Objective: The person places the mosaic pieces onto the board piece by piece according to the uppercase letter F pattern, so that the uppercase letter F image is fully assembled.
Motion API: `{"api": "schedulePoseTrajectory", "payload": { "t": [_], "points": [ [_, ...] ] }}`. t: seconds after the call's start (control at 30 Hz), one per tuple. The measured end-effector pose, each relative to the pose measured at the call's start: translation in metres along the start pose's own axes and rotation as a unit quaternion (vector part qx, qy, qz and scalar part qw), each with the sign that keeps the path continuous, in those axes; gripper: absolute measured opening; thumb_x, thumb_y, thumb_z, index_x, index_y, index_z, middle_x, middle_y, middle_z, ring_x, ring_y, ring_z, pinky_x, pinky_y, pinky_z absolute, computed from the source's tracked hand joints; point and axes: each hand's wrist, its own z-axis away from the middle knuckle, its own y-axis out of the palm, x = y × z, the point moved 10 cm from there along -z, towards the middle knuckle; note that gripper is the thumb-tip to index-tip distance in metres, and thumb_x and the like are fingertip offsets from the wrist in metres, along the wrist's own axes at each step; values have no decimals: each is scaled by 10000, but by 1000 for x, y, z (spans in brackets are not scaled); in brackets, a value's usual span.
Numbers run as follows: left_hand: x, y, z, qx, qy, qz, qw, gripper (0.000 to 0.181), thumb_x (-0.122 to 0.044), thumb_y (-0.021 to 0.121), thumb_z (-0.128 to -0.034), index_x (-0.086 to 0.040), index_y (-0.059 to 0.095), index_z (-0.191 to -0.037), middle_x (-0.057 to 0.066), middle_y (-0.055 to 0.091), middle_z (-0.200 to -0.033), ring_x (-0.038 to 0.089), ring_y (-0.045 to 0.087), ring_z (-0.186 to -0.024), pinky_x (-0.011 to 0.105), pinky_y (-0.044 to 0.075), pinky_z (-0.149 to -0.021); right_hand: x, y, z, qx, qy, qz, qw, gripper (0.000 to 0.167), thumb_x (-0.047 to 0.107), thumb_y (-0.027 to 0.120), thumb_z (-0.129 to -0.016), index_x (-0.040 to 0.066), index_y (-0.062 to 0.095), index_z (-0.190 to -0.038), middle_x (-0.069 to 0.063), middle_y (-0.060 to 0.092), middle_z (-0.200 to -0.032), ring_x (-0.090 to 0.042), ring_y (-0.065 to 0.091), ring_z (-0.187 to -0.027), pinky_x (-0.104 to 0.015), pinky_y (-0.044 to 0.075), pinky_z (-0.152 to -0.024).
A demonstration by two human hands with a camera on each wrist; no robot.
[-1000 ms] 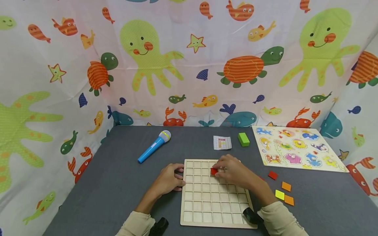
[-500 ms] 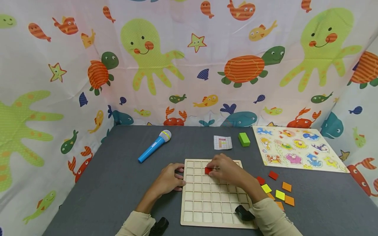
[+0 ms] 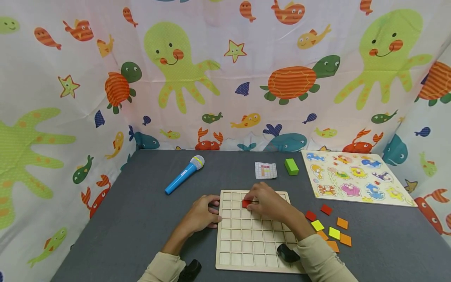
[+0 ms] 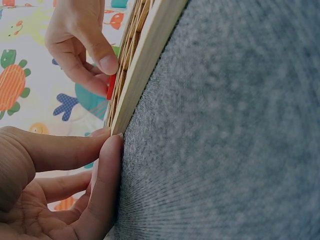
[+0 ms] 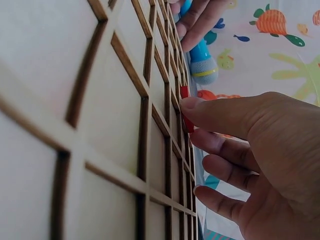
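A wooden grid board [image 3: 246, 246] lies on the dark table, divided by raised strips into small square cells. My left hand [image 3: 201, 213] holds its left edge; in the left wrist view, thumb and finger pinch the board's rim [image 4: 145, 75]. Over the upper part of the board, my right hand [image 3: 267, 200] pinches a small red square tile [image 3: 245, 203] between thumb and finger. In the right wrist view this tile [image 5: 186, 112] stands tilted against the grid strips. Whether it sits fully inside a cell cannot be told.
Loose red, yellow and orange tiles [image 3: 334, 233] lie right of the board, beside the right forearm. Behind it are a printed grid card [image 3: 266, 170] and a green block [image 3: 291, 167]. A toy microphone [image 3: 184, 174] lies back left, a sea-animal puzzle board [image 3: 356, 178] back right.
My right hand has slid left across the board's upper rows with the red tile, uncovering more loose tiles by the forearm. The left hand stays at the board's edge.
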Motion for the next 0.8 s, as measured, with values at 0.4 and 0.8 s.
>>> {"api": "schedulePoseTrajectory", "payload": {
  "t": [0.4, 0.8],
  "points": [
    [-1, 0, -1, -17, -2, -23, 10000, 658, 90, 815, -851, 27, 569, -1458, 160, 573, -1273, 196, 666, -948, 331, 663, -630, -2, 3, 1, 103, 152, -316, 9993, 214, 165, 827, -924, 83, 818, -1122, -13, 674, -1032, -185, 535, -988, -369, 487, -825],
    [0, -1, 0, -66, -69, -32, 9999, 656, 91, 813, -851, 24, 570, -1456, 159, 573, -1267, 204, 666, -951, 332, 664, -632, -7, -11, 17, 29, 263, -599, 9979, 258, 196, 799, -953, 80, 800, -1184, 1, 700, -1085, -215, 586, -1052, -395, 523, -851]
  ]
}}
